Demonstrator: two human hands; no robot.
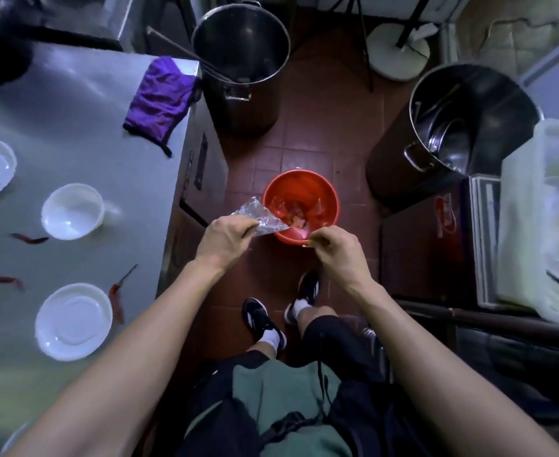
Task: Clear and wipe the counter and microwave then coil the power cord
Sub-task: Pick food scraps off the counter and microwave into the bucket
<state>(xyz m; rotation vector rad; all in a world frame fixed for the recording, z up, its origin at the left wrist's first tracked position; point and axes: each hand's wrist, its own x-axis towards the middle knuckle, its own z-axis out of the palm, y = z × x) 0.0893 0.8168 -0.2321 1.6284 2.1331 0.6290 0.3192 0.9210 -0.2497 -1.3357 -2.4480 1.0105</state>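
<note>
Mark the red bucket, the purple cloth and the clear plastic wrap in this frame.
red bucket (pixel 332 192): head view, right side of its rim.
purple cloth (pixel 159 97): head view, middle of its folds.
clear plastic wrap (pixel 258 217): head view, its crinkled centre.

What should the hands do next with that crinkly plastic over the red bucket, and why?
Probably let go, so the clear plastic drops into the red bucket. The left hand pinches it right above the bucket's rim, the right hand is pinched close beside it, and scraps already lie inside. After that, the chillies and dishes on the steel counter remain to clear.
</note>
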